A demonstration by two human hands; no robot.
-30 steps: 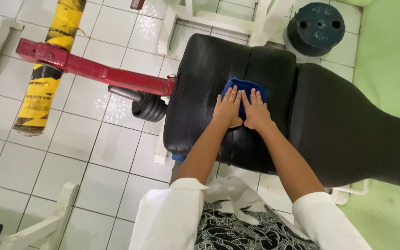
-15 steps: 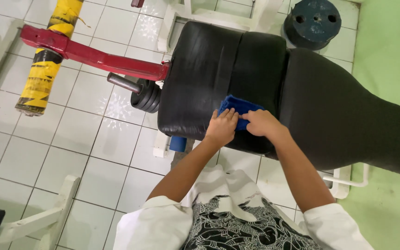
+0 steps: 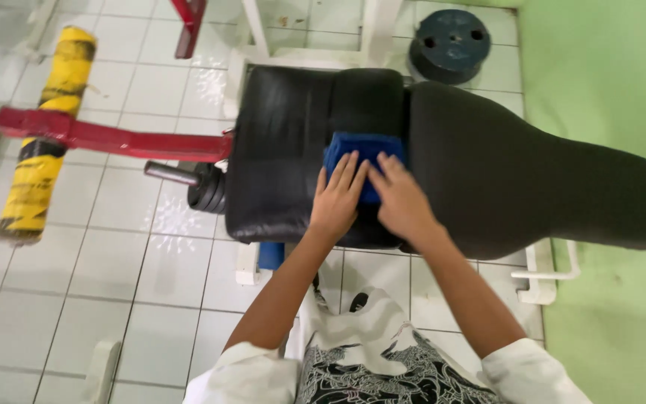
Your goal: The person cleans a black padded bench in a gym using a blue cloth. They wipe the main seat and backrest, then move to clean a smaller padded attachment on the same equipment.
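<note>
**Both hands flat on a blue cloth, pressed to the black bench pad**

I've got both hands down side by side here. My left hand (image 3: 340, 196) lies open, fingers spread and flat on the blue cloth (image 3: 362, 153). My right hand (image 3: 404, 200) sits just beside it, also open and palm down, fingertips on the cloth's near edge. Neither hand curls round anything; they only press. The near half of the cloth is hidden under my fingers, so I can't tell its full shape.

The cloth lies on the seat pad (image 3: 304, 150), right at the seam where it meets the long back pad (image 3: 517, 168). That back pad runs off to the right and narrows.

Further out, a red bar (image 3: 106, 138) reaches in from the left, and dark weight discs (image 3: 209, 188) on a metal stub peek out from under the seat's edge, partly hidden. A yellow-and-black roller (image 3: 46, 135) crosses the red bar, blurred. One round weight plate (image 3: 450, 45) rests on the tiled floor (image 3: 114, 284) up top. A green mat (image 3: 607, 75) fills the right side. My white sleeves are cut off at the bottom edge.
</note>
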